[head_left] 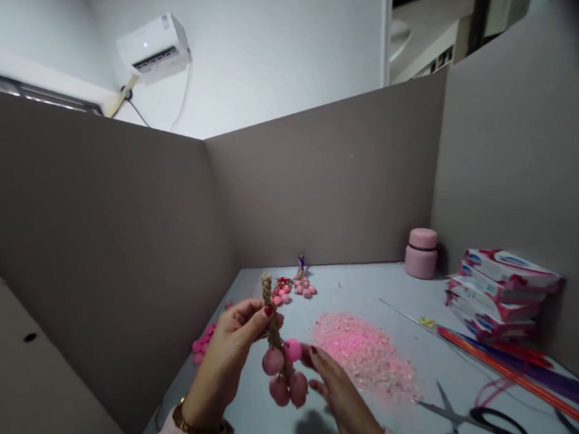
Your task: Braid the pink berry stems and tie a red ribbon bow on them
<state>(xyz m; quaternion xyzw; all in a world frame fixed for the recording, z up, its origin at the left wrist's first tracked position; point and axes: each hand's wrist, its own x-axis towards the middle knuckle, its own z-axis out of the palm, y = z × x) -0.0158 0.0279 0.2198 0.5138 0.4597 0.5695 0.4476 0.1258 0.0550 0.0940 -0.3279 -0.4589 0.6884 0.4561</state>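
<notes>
My left hand (229, 362) grips a braided jute cord (269, 309) between thumb and fingers, with several pink balls (283, 378) hanging in a cluster from its lower end. My right hand (341, 395) is open beside the cluster, its fingertips close to a brighter pink ball (292, 349). Just right of that hand lies a loose heap of pink glitter flakes (363, 355) on the pale grey table (259, 433). Two similar pink bunches (299, 286) sit farther back, and loose pink pieces (203, 345) lie behind my left hand.
Black-handled scissors (478, 418) lie at the front right, beside long red and purple rods (520, 376). A stack of pink-and-white packets (501, 294) and a pink jar (421, 253) stand at the right. Grey partition walls (327, 187) enclose the table's back and sides.
</notes>
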